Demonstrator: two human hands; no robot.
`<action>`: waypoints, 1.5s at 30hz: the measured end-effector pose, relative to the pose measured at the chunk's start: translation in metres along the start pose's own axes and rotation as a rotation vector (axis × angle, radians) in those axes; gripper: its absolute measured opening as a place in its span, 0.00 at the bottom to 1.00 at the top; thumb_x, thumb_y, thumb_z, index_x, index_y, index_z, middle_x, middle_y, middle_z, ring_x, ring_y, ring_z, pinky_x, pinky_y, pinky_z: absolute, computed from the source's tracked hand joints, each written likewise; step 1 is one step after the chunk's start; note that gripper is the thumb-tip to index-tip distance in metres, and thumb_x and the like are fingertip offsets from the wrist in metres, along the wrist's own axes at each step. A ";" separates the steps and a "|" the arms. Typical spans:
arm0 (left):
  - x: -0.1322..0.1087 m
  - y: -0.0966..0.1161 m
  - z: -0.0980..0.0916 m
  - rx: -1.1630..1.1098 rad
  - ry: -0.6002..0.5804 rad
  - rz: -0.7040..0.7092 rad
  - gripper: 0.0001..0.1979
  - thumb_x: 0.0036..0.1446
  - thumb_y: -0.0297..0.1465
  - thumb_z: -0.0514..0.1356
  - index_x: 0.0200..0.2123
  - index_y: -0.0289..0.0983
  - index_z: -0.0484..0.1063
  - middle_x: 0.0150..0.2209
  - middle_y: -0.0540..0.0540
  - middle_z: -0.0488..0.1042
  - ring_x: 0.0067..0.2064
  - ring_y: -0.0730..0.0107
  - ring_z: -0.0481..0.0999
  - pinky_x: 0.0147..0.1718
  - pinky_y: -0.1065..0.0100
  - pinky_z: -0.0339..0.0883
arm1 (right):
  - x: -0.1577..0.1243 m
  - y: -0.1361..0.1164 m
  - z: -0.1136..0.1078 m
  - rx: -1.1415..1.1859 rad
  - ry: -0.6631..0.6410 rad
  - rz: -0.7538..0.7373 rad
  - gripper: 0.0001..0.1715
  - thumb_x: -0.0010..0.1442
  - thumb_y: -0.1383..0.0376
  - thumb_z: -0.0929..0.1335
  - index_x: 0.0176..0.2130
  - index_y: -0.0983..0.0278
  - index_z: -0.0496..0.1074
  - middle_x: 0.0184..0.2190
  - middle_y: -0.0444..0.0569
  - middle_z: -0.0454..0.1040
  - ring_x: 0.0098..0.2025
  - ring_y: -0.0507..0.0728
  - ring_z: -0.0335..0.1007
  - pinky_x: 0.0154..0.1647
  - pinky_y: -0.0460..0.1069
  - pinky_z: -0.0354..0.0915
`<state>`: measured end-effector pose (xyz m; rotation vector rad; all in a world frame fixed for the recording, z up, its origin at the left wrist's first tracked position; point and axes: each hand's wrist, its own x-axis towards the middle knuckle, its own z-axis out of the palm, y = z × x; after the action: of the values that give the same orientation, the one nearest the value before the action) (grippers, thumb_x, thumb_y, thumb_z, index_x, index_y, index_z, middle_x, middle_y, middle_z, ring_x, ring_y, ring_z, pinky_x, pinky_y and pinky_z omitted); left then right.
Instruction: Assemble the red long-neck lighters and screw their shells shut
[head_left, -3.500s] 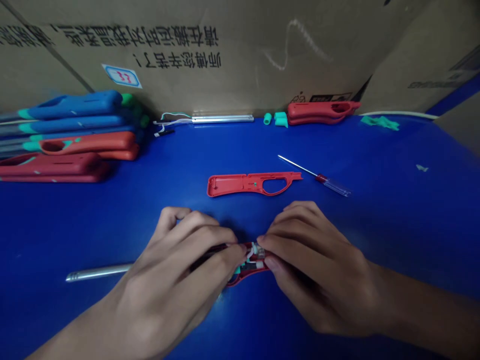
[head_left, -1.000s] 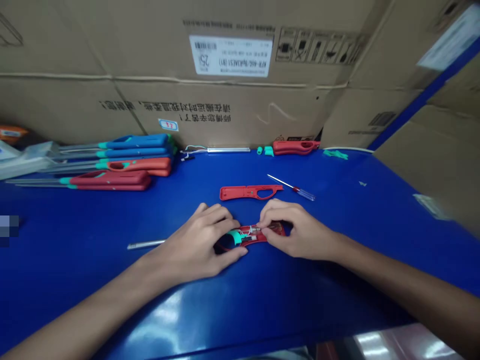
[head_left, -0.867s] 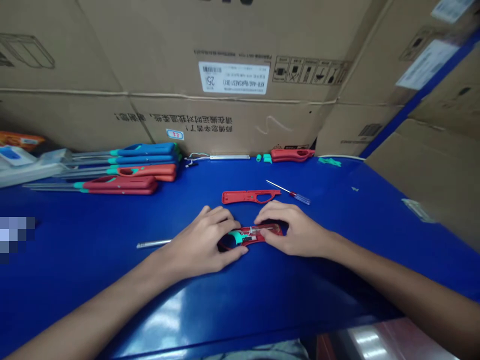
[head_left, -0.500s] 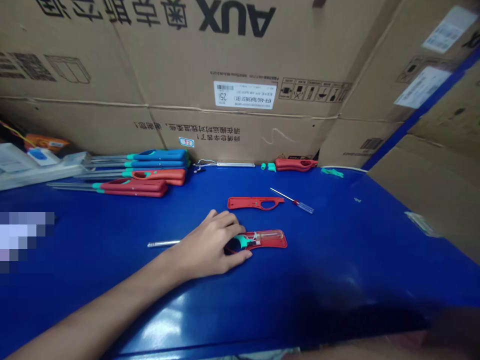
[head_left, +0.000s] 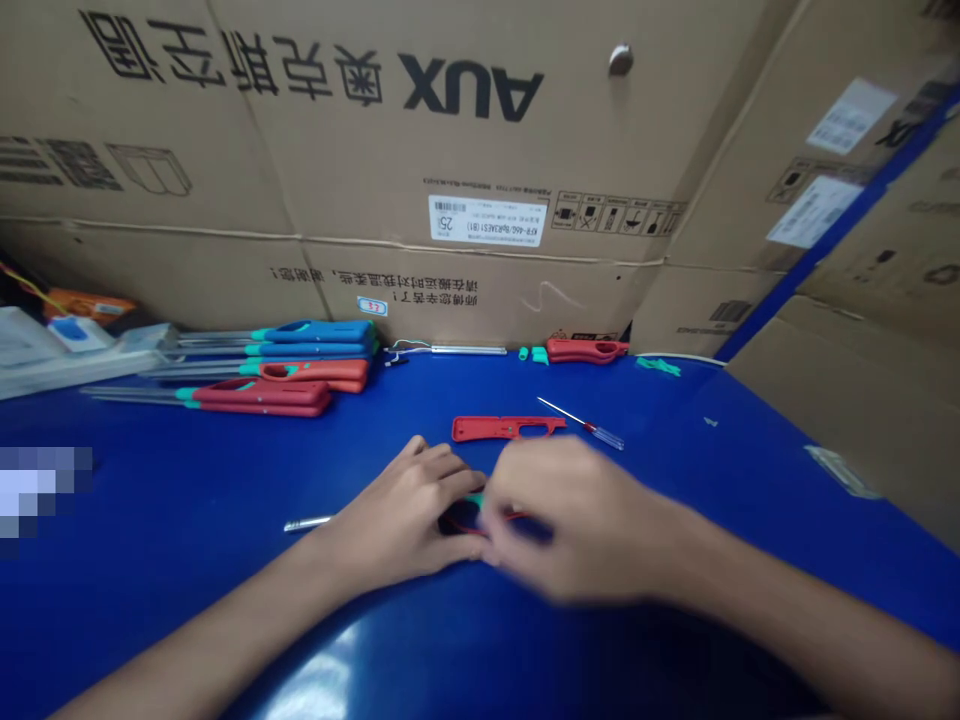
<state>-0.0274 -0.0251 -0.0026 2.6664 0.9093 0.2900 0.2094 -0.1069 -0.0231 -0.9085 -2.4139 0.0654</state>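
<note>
Two bare hands are seen at a blue workbench (head_left: 187, 470); how are they placed?

— They are held close together over one red stick-lighter shell (head_left: 511, 517); the left hand (head_left: 401, 510) is curled over the shell's left end, and the right hand (head_left: 577, 520) is blurred just beside it.

Is the shell gripped by both?

— Its left end is clamped under the left hand; whether it is gripped by the right hand cannot be told through the blur.

Where is the shell, and what can be seen of it?

— It lies flat on the bench, mostly covered by the hands; a teal part (head_left: 474, 498) and a thin red edge are visible between them.

What is laid nearest?

— A second, empty red lighter half-shell (head_left: 508, 428) is placed just beyond the hands; a screwdriver (head_left: 604, 436) with a clear handle lies to its right, and a metal tube (head_left: 306, 524) lies left of the left hand.

And further back?

— Several finished blue and red stick lighters (head_left: 311, 349) are stacked at the left; a metal rod (head_left: 469, 350) with thin wires, small teal pieces (head_left: 536, 354) and a red lighter handle (head_left: 585, 350) are lined along the back edge, against cardboard cartons (head_left: 450, 150) printed AUX.
</note>
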 end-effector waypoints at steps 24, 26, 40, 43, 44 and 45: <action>-0.001 -0.011 -0.018 0.031 0.013 0.139 0.05 0.56 0.30 0.57 0.34 0.37 0.73 0.35 0.48 0.74 0.38 0.64 0.73 0.46 0.57 0.58 | 0.044 0.100 -0.029 -0.172 0.114 0.092 0.10 0.60 0.74 0.66 0.42 0.66 0.74 0.37 0.53 0.79 0.40 0.61 0.75 0.44 0.59 0.69; -0.001 -0.012 -0.017 0.031 0.021 0.139 0.06 0.57 0.31 0.57 0.35 0.37 0.73 0.35 0.47 0.74 0.39 0.63 0.73 0.47 0.55 0.58 | 0.045 0.095 -0.032 -0.148 0.237 0.071 0.10 0.60 0.73 0.66 0.42 0.65 0.73 0.37 0.53 0.79 0.39 0.59 0.75 0.43 0.56 0.71; 0.003 -0.011 -0.002 0.054 0.161 0.140 0.11 0.66 0.29 0.52 0.37 0.38 0.75 0.36 0.47 0.76 0.39 0.64 0.74 0.50 0.55 0.61 | 0.050 0.072 -0.035 -0.150 0.637 -0.078 0.25 0.55 0.77 0.70 0.50 0.58 0.71 0.35 0.49 0.77 0.34 0.58 0.75 0.35 0.56 0.73; 0.002 -0.011 -0.001 0.042 0.135 0.114 0.10 0.65 0.29 0.52 0.37 0.38 0.74 0.36 0.47 0.76 0.40 0.64 0.74 0.53 0.52 0.60 | 0.050 0.071 -0.034 -0.146 0.617 -0.093 0.25 0.55 0.77 0.70 0.50 0.59 0.71 0.35 0.49 0.77 0.35 0.58 0.75 0.36 0.56 0.73; 0.002 -0.011 -0.001 0.037 0.127 0.107 0.10 0.65 0.29 0.52 0.37 0.38 0.74 0.36 0.47 0.76 0.40 0.64 0.74 0.54 0.51 0.59 | 0.050 0.071 -0.034 -0.145 0.613 -0.093 0.24 0.55 0.77 0.70 0.50 0.60 0.71 0.35 0.49 0.77 0.35 0.58 0.75 0.36 0.56 0.73; 0.002 -0.011 -0.001 0.030 0.119 0.100 0.10 0.65 0.28 0.52 0.37 0.38 0.74 0.37 0.47 0.76 0.40 0.65 0.74 0.55 0.50 0.59 | 0.050 0.071 -0.034 -0.146 0.609 -0.093 0.24 0.55 0.78 0.70 0.49 0.60 0.71 0.35 0.50 0.77 0.35 0.58 0.75 0.36 0.56 0.73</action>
<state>-0.0324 -0.0158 -0.0056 2.7521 0.8213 0.4659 0.2380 -0.0256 0.0130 -0.7404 -1.8995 -0.3738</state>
